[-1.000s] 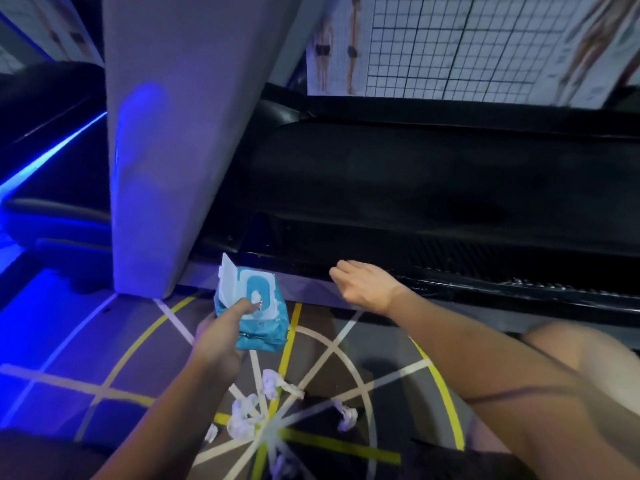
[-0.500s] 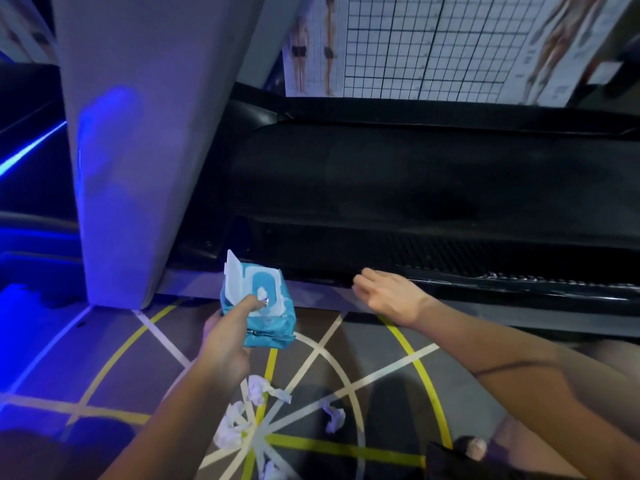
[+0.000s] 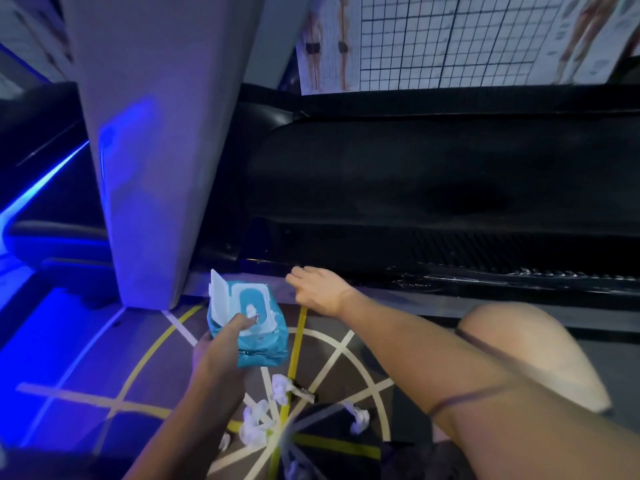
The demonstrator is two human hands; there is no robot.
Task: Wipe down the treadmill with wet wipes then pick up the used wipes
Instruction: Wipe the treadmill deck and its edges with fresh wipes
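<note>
My left hand (image 3: 221, 344) grips a blue pack of wet wipes (image 3: 258, 332) from below, its white lid flipped up and my thumb on the opening where a wipe tip shows. My right hand (image 3: 320, 289) reaches forward with fingers loosely extended, holding nothing, at the near side rail of the black treadmill (image 3: 433, 202). Several crumpled white used wipes (image 3: 256, 420) lie on the floor below the pack, one more used wipe (image 3: 358, 415) a little to the right.
A wide grey upright column (image 3: 149, 150) rises at the treadmill's left end. Blue-lit equipment (image 3: 45, 216) stands at the far left. The dark floor (image 3: 104, 375) carries yellow and white lines. My bare knee (image 3: 526, 351) is at the right. Posters (image 3: 450, 36) hang behind.
My right hand has shifted slightly along the treadmill's rail and stays empty. My left hand keeps holding the pack in nearly the same place. The camera view swayed left and right.
</note>
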